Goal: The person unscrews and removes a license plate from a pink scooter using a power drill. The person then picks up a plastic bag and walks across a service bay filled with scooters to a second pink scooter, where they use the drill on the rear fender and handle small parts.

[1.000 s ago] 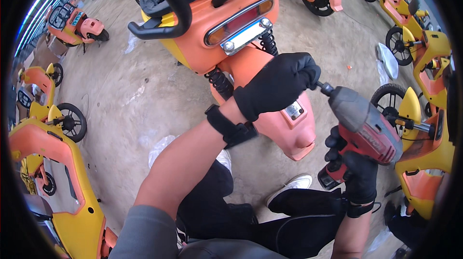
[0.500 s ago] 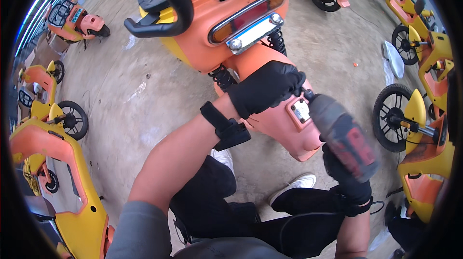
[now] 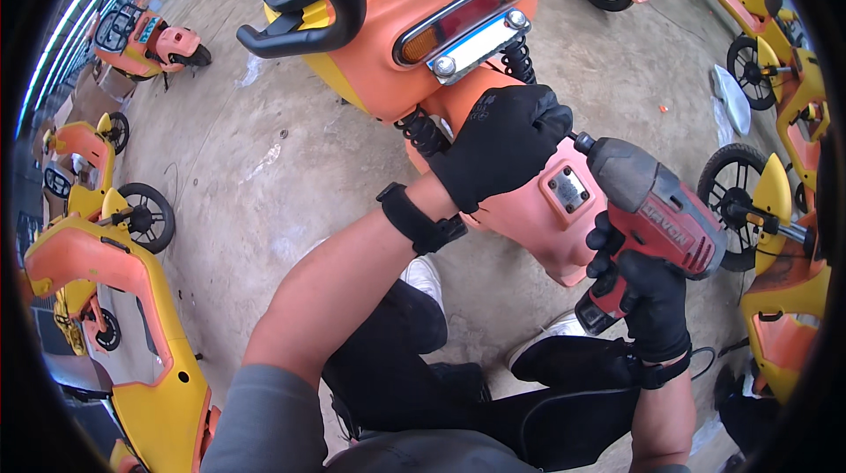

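My right hand (image 3: 650, 297), in a black glove, grips a red and black cordless impact driver (image 3: 674, 217) by its handle. Its bit points left, toward the fingertips of my left hand (image 3: 507, 142). That hand, also black-gloved, is closed with its fingers pinched by the bit tip; whatever is between them is hidden. It hovers over the pink rear fender (image 3: 493, 89) of an orange and yellow scooter (image 3: 379, 85). On the fender, below the driver's nose, sits a small metal plate (image 3: 568, 190) with dark fasteners at its corners.
Above the fender are the tail light (image 3: 467, 19), a white-blue reflector strip (image 3: 480, 45) and a black grab bar (image 3: 344, 14). Yellow and orange scooters or frames (image 3: 150, 367) line the left, more (image 3: 780, 314) the right. A pale wrapped piece (image 3: 731, 101) lies on the concrete floor.
The driver, blurred before, has turned so its side shows, and its nose has moved up and right. My left hand stays pinched near the bit. The whole view has shifted slightly.
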A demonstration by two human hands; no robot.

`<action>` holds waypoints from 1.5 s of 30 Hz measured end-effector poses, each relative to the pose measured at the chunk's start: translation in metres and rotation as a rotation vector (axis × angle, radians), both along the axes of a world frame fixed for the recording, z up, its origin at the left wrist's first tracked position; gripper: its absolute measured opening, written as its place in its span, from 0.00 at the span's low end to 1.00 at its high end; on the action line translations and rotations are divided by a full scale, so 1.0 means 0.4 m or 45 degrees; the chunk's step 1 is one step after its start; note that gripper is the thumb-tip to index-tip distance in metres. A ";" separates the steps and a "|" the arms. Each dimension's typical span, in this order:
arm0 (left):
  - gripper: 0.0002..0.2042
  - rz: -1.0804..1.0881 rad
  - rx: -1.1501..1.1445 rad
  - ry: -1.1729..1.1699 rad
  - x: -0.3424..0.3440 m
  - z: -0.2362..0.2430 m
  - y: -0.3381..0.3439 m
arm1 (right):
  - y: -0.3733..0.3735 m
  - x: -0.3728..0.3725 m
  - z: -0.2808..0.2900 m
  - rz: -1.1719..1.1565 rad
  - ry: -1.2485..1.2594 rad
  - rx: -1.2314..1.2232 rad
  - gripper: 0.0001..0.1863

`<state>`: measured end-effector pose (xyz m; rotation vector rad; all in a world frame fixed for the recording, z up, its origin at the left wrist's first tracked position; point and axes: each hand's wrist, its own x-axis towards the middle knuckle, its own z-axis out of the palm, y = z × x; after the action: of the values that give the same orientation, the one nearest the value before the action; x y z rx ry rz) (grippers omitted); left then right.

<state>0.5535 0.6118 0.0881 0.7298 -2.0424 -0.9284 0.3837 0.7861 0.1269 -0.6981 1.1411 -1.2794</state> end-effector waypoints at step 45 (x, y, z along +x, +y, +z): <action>0.09 -0.036 0.531 0.473 -0.021 0.101 0.051 | 0.003 0.009 -0.012 0.063 -0.772 -0.032 0.27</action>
<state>0.5453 0.6323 0.1287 0.6809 -1.5544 -1.4151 0.3872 0.7874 0.1221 -0.3128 0.6080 -1.3392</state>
